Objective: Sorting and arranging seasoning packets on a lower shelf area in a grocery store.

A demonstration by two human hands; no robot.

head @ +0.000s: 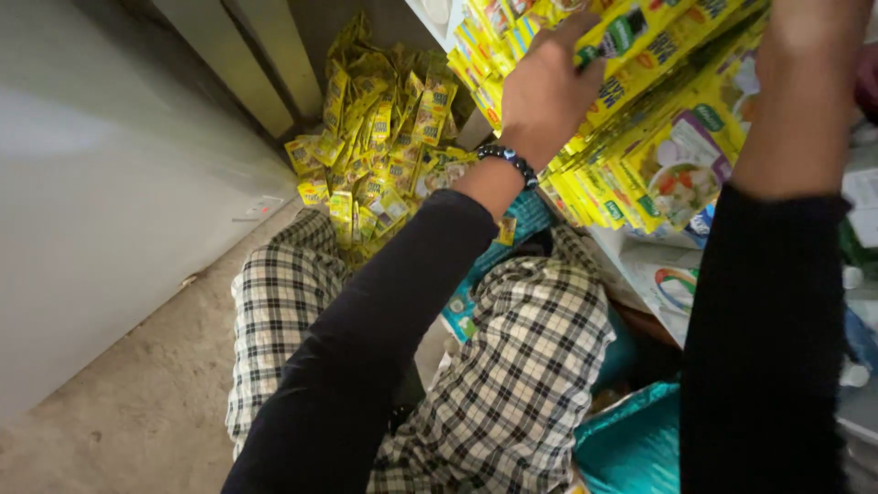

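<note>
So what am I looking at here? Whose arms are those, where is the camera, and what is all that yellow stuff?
There is no machine here. The camera sits on a person's head and looks down, so you see that person's own arms in black sleeves and their legs in checked trousers.

The left hand, with a dark bead bracelet at the wrist, presses on a stack of flat yellow packets on a shelf. The right hand is cut off by the top edge of the picture; only its forearm shows, reaching to the same stack, so I cannot tell what it grips.

On the floor in the corner lies a heap of small yellow sachets. A teal bag sits at the lower right.
</note>
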